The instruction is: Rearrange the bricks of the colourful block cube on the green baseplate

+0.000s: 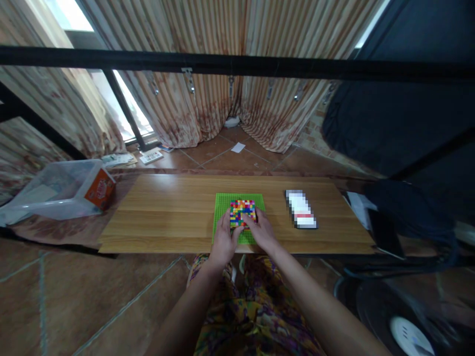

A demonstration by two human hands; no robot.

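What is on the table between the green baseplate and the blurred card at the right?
Nothing: in the head view, only bare table shows between the baseplate and the card.

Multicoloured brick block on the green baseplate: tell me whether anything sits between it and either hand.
Nothing visible does. The left hand and the right hand both rest against the near edge of the multicoloured brick block, which sits on the green baseplate. The blurred card lies well off to the right.
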